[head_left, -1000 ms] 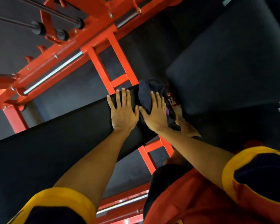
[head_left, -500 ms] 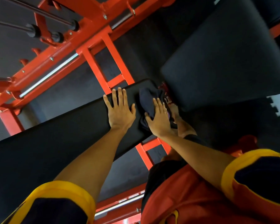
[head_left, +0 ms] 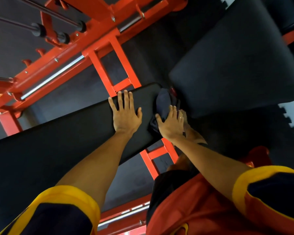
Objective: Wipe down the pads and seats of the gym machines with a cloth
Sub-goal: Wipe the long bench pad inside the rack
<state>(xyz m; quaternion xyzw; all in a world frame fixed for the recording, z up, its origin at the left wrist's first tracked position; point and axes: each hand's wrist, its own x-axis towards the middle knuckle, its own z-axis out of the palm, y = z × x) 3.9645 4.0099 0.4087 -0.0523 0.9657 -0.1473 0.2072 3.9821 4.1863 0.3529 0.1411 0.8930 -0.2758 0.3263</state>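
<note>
We look down on a long black pad (head_left: 66, 133). Its long axis runs from lower left up to a rounded end near the centre. Our left hand (head_left: 126, 114) lies flat on the pad near that end, fingers straight and spread, holding nothing. A dark, bunched cloth (head_left: 163, 101) sits at the pad's end, its length lying across the pad. Our right hand (head_left: 171, 124) presses on the cloth's near part with straight fingers. Just beyond the pad's end, a wider black seat pad (head_left: 236, 65) stretches away to the upper right. A red steel frame (head_left: 107, 70) with a chrome rod (head_left: 53, 78) crosses beneath and behind the pad.
</note>
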